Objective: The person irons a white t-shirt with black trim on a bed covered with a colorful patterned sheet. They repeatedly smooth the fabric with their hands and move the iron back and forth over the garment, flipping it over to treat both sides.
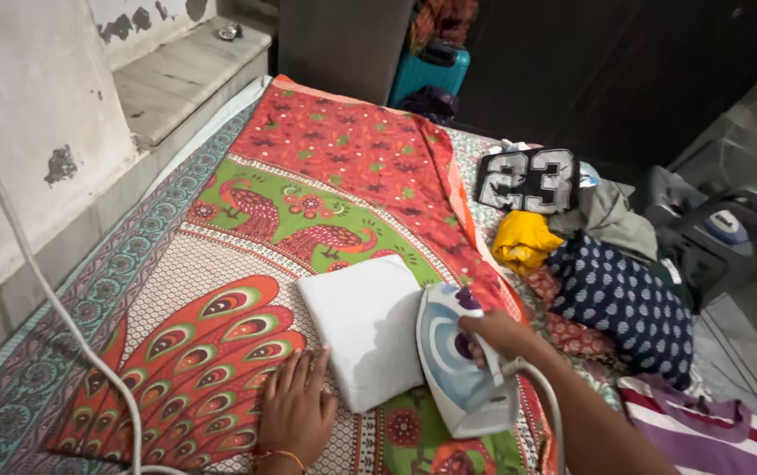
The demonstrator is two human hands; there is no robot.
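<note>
Right hand (494, 334) wraps closed around the handle of a white and blue steam iron (459, 365), soleplate down at the right edge of a folded white cloth (365, 327). Left hand (295, 406) lies flat, fingers spread, holding nothing, touching the cloth's lower left edge. Both rest on a bed under a peacock-print cotton sheet (220, 343). Crumpled clothes pile (589, 255) sits to the right

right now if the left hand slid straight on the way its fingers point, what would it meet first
Probably the folded white cloth. The left hand lies flat on the printed bedsheet, fingers pointing up and slightly right, fingertips already near the cloth's left edge; I cannot tell whether they touch.
</note>
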